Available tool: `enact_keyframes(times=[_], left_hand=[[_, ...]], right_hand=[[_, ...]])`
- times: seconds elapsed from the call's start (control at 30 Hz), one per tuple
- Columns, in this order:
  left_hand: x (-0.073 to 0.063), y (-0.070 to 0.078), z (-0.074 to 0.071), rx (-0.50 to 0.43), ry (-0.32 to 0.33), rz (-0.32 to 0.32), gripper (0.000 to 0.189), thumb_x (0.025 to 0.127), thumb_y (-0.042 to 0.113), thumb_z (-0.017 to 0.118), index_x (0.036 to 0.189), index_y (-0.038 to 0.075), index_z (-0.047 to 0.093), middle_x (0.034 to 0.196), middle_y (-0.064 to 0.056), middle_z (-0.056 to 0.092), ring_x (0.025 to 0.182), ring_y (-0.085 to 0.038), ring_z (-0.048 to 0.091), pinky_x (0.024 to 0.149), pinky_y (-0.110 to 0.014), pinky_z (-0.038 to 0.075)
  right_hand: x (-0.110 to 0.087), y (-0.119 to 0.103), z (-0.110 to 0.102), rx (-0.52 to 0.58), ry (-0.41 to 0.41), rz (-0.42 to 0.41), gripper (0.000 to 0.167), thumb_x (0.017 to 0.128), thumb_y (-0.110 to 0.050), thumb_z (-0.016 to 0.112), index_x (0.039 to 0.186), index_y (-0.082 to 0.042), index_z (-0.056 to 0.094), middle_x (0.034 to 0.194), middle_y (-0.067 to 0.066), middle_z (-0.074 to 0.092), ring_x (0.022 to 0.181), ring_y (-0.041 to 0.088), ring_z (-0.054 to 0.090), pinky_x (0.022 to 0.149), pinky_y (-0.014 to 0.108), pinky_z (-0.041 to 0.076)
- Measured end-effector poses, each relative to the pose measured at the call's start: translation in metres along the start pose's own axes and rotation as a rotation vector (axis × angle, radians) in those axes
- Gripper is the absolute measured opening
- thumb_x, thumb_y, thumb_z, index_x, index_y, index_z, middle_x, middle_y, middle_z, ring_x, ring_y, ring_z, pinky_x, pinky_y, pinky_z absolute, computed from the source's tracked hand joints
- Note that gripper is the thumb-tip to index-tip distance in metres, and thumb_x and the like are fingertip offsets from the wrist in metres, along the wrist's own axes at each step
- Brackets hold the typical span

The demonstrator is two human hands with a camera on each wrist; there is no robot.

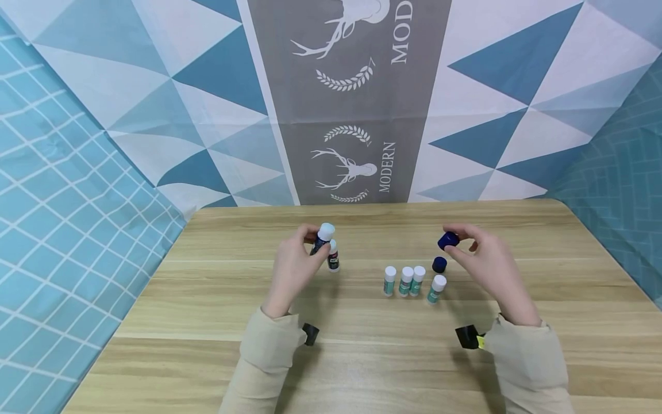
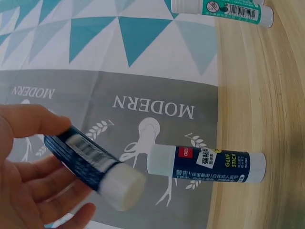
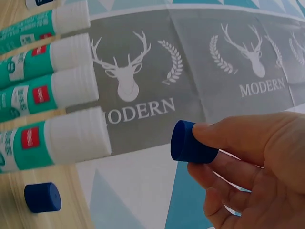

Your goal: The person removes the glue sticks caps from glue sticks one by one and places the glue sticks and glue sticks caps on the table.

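My left hand (image 1: 297, 261) pinches a navy glue stick (image 2: 86, 155) with a white top, held tilted above the table. Close beside it, a second navy glue stick (image 2: 209, 164) stands upright on the wood. Between thumb and fingers of my right hand (image 1: 481, 261) is a dark blue cap (image 3: 190, 143), its hollow end showing in the right wrist view. Below that hand another blue cap (image 1: 439, 264) sits on the table. Several green glue sticks with white tops, one of them the rightmost green glue stick (image 1: 436, 289), stand upright in a loose row left of the right hand.
The wooden table (image 1: 372, 368) reaches back to a patterned cloth wall (image 1: 357, 103) with deer prints. Blue tiled cloth (image 1: 67, 190) hangs along the left side. A black wrist mount (image 1: 468, 337) juts inward from the right sleeve.
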State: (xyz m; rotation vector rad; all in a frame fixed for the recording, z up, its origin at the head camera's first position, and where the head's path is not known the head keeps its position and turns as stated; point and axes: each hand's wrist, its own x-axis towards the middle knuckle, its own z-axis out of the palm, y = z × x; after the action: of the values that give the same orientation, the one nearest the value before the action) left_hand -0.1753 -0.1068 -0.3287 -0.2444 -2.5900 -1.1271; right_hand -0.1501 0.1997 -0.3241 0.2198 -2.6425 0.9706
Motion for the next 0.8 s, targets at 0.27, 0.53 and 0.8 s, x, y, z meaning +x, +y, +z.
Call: enact_keyframes(times=[0.27,0.53,0.8], left_hand=[[0.002,-0.008,0.000,0.038,-0.024,-0.108,0.030,0.078,0.017,0.064,0.105,0.004,0.058,0.096,-0.010,0.066,0.090,-0.026,0.061,0.071,-0.037,0.047],[0.004,-0.017,0.005,0.078,-0.053,-0.141,0.028,0.077,0.013,0.064,0.102,0.004,0.057,0.092,-0.010,0.064,0.084,-0.025,0.060,0.069,-0.035,0.046],[0.005,-0.026,0.007,0.156,-0.100,-0.153,0.025,0.076,0.011,0.065,0.097,0.002,0.056,0.086,-0.011,0.063,0.073,-0.021,0.057,0.064,-0.034,0.045]], right_hand=[[0.001,0.013,0.001,-0.034,-0.059,0.077,0.037,0.084,-0.011,0.063,0.119,-0.002,0.056,0.102,0.020,0.061,0.077,0.026,0.052,0.061,0.030,0.037],[0.003,0.028,0.007,-0.066,-0.104,0.093,0.035,0.084,-0.011,0.063,0.115,0.002,0.056,0.102,0.023,0.060,0.083,0.034,0.054,0.062,0.038,0.042],[0.005,0.039,0.014,-0.119,-0.163,0.137,0.030,0.081,-0.009,0.064,0.108,0.004,0.059,0.097,0.020,0.062,0.076,0.026,0.055,0.057,0.031,0.041]])
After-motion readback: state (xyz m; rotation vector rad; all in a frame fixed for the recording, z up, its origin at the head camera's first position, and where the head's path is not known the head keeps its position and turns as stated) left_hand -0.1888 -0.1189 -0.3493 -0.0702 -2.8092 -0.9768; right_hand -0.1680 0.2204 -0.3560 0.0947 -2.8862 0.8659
